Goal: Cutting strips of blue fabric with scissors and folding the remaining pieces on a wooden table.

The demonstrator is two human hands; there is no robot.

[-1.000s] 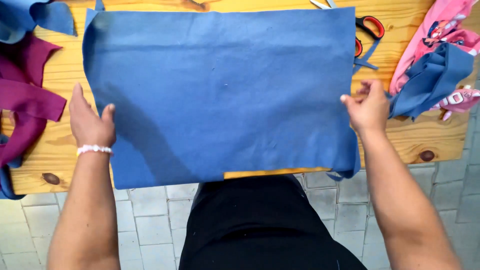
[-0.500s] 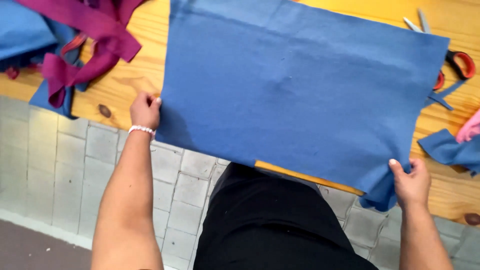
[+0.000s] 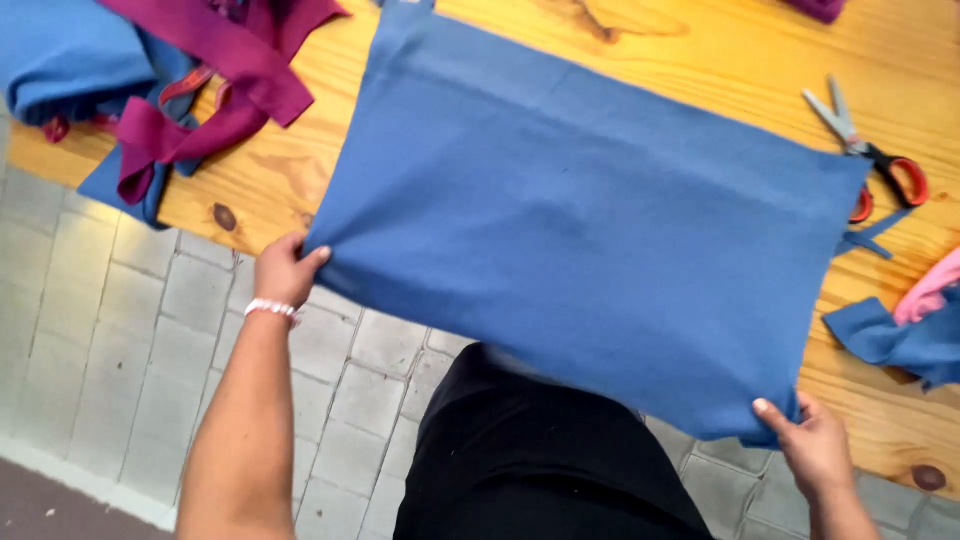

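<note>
Pink cloth (image 3: 930, 292) cut off right

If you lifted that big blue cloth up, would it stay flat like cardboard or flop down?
Probably flop. The blue cloth already sags over the table edge where nothing supports it, and it bunches at the corners pinched by the left hand and right hand. It looks thin, so likely light, and it should slide easily on the smooth wood.

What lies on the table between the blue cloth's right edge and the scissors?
Bare wood only, in the head view: the blue cloth ends just short of the scissors.
</note>
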